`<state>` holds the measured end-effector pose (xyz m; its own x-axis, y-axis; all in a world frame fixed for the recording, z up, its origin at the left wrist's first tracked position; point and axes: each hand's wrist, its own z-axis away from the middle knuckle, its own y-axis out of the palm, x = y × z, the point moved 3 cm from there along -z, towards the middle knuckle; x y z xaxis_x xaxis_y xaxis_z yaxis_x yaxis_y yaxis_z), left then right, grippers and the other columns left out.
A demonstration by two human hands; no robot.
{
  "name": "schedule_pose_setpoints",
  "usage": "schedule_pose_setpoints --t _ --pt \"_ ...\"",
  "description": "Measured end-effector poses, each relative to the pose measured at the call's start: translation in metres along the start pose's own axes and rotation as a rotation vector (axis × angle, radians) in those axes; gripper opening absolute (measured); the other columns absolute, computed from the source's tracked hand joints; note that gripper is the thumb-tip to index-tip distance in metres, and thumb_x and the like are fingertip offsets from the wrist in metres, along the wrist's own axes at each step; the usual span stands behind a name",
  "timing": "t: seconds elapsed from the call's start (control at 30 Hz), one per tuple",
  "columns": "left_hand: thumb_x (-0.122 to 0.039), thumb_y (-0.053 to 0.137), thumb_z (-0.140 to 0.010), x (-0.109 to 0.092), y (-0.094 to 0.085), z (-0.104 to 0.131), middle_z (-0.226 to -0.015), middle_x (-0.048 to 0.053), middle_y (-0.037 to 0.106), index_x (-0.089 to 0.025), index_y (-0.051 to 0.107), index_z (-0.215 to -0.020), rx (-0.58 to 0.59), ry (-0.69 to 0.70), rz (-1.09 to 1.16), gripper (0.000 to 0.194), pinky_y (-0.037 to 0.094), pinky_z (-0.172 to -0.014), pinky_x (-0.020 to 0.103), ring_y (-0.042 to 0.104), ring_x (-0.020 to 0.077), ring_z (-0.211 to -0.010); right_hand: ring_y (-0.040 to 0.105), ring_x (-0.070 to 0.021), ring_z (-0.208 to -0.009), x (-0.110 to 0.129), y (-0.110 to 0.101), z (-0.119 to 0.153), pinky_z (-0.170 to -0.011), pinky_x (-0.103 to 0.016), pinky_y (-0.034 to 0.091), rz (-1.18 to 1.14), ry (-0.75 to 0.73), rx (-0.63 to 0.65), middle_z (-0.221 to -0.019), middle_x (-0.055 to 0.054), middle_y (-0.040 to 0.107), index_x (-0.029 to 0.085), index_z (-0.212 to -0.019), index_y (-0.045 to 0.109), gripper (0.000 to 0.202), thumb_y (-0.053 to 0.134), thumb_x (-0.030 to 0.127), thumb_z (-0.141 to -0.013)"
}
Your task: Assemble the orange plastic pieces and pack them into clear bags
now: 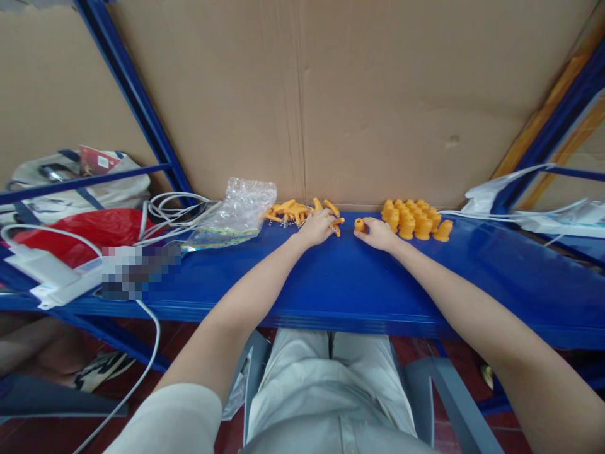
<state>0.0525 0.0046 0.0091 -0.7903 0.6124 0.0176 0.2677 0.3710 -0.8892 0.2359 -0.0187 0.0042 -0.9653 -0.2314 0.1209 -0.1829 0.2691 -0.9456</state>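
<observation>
A loose pile of orange pieces with small metal springs or chains [289, 210] lies at the back of the blue table. At the pile's right side, my left hand [317, 228] has its fingers closed on an orange piece [337, 226]. My right hand [375, 234] grips a small hollow orange part [359, 225], its round opening facing up, a short way to the right. Beyond that hand stand several orange bottle-shaped parts [414, 218] in close rows, with one at their right end.
A clear plastic bag [241, 211] lies left of the pile. White cables and a power strip [70, 277] cover the blue table's [368, 287] left end, near a red bag [94, 233]. A cardboard wall [354, 101] rises behind. Someone's shoe [101, 372] shows lower left.
</observation>
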Motion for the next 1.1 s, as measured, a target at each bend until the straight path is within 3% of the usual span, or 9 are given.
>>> schedule_pose_setpoints --t 0.2,0.43,0.83,1.1 --pt "-0.03 0.059 -0.091 0.015 0.01 0.004 -0.137 0.013 0.057 -0.027 0.061 -0.128 0.054 -0.128 -0.003 0.038 0.044 -0.101 0.053 0.052 0.0333 -0.129 0.063 -0.0282 -0.105 0.001 -0.001 0.001 -0.079 -0.036 0.046 -0.008 0.003 0.042 -0.115 -0.014 0.068 0.018 -0.1 0.059 0.018 0.053 0.031 -0.089" --pt "-0.029 0.05 -0.095 0.015 -0.007 0.001 -0.107 0.014 0.071 -0.016 0.072 -0.109 0.095 -0.145 -0.11 0.029 0.048 -0.095 0.04 0.064 0.0277 -0.107 0.063 -0.0285 -0.106 0.005 -0.002 0.002 -0.082 -0.037 0.047 -0.001 0.007 0.083 -0.117 -0.015 0.068 0.017 -0.103 0.06 0.02 0.052 0.03 -0.09" --pt "-0.029 0.051 -0.093 0.021 -0.013 0.0 -0.118 0.013 0.071 -0.015 0.072 -0.113 0.244 -0.276 0.001 0.033 0.047 -0.098 0.033 0.065 0.0251 -0.11 0.065 -0.0276 -0.101 -0.001 0.003 0.0 -0.076 -0.034 0.047 0.004 -0.017 0.033 -0.109 -0.013 0.071 0.019 -0.105 0.062 0.022 0.051 0.03 -0.089" --pt "-0.023 0.048 -0.092 0.017 -0.026 0.007 -0.122 0.012 0.069 -0.017 0.066 -0.12 0.167 -0.409 -0.016 0.034 0.048 -0.096 0.032 0.065 0.0249 -0.113 0.066 -0.028 -0.102 -0.009 0.005 -0.004 -0.079 -0.037 0.049 -0.061 -0.051 -0.064 -0.11 -0.009 0.072 0.022 -0.111 0.064 0.028 0.059 0.031 -0.084"
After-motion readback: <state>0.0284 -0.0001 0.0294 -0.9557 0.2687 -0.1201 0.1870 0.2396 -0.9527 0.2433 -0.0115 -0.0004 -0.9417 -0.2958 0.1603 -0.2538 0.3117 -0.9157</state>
